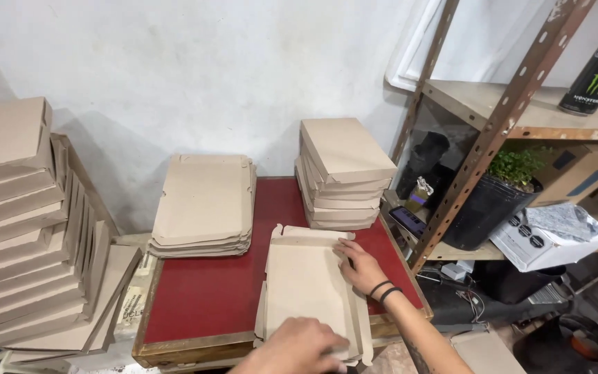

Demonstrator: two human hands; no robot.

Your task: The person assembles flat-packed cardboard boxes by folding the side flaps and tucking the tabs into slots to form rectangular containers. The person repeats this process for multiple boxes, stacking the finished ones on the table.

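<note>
Red tabletop point(209, 291), flat tan cardboard blank point(306, 287)

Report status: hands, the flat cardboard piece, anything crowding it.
Left hand flat on the cardboard blank, near edge. Right hand pressing its right flap. Folded boxes and flat stack behind, apart.

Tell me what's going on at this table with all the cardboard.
A person is working on a flat cardboard box blank lying on a red table. The right hand presses on its right side flap, and the left hand rests on its near edge. A stack of flat blanks lies at the back of the table, with a pile of folded boxes beside it. More folded boxes are stacked at the left. A metal shelf stands to the right.
</note>
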